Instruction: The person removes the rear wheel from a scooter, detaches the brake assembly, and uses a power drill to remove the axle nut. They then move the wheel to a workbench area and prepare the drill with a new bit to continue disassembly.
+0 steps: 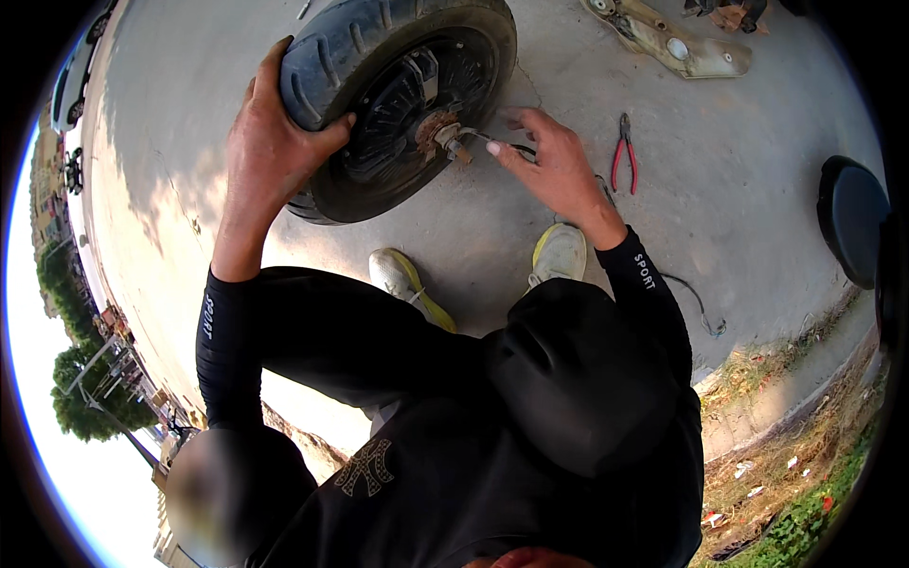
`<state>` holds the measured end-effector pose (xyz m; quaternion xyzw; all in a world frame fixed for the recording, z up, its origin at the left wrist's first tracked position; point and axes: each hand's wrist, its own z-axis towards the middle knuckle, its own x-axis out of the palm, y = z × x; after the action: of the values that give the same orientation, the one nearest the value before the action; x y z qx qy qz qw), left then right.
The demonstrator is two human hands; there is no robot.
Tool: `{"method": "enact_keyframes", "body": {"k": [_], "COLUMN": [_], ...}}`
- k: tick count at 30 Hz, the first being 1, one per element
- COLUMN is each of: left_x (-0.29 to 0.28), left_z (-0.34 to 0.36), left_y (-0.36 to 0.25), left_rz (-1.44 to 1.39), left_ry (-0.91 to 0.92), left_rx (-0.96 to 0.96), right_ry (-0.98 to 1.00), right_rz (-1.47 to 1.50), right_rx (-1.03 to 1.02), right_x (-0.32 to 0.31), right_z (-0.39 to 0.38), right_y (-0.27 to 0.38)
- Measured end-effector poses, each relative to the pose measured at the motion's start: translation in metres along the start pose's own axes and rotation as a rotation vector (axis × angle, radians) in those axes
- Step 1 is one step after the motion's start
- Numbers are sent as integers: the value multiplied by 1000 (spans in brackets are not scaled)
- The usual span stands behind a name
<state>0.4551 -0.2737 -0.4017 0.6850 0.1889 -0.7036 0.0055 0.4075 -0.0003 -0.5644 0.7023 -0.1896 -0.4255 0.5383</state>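
Observation:
A wheel with a black tyre (pixel 327 66) and a dark hub (pixel 388 142) leans in front of my shoes, its axle side facing me. My left hand (pixel 275 147) grips the tyre's left side, thumb over the near sidewall and fingers on the tread. Rust covers the axle's base (pixel 436 131), and a thin cable comes out of the axle end (pixel 456 150). My right hand (pixel 551 163) is just right of the axle, thumb and forefinger closed around the black cable (pixel 521 149). The forefinger is slightly blurred, and the palm hides part of the cable.
Red-handled pliers (pixel 624 156) lie on the concrete right of my right hand. The cable's far end (pixel 705 317) trails past my right forearm. A dirty, pale elongated part (pixel 677 47) lies at the upper right. A dark rounded object (pixel 852 222) stands at the right edge.

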Motion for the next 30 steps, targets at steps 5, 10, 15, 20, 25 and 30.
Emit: {"method": "enact_keyframes", "body": {"k": [5,10,15,20,25,30], "left_x": [7,-1,-24,-24,-14,-14], "left_z": [9,19,20,31,38,35], "left_y": [-7,-30,-78,-59,-44,-47], "left_rz": [72,98,64,29,19,52], "left_ry": [-15,-3,29,64,13,28], "left_rx": [52,68,10,-6,76,83], "right_ry": [-156,-195,-261,-213,-254,-150], "right_rz": [-231,-407,-445,-453,-666,-693], "right_rx": [-164,-261,-286,-269,-397,-340], "right_x": [44,52,50,44,32,31], "right_z": [10,13,17,23,33,34], "right_y": [24,14,-4,2,11,7]}}
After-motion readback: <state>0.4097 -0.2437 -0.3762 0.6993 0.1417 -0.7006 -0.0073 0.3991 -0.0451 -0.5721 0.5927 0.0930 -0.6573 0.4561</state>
